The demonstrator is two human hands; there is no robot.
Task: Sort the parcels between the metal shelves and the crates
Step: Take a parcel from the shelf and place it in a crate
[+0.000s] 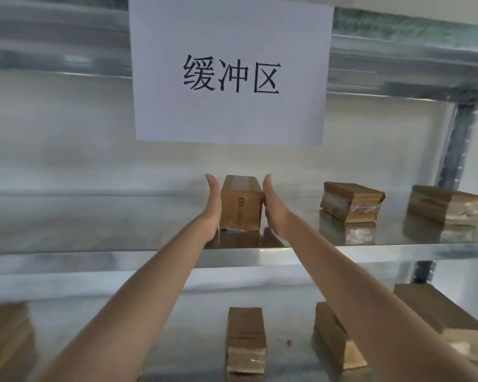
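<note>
down low, cardboard parcels (246,337) sit on the lower shelf (193,326). above them, the left hand (213,205) and right hand (275,208), fingers straight, press flat against either side of an upright box (242,205) on the middle shelf (94,224), under a paper sign (229,70).

Straight ahead of you hangs a white paper sign (229,73) printed with three large black characters, 缓冲区; its lower edge runs slightly tilted. Behind it you see a pale, plain wall (66,150). Low and right of centre you can make out a small reddish-brown speck (288,343), too small to identify.
</note>
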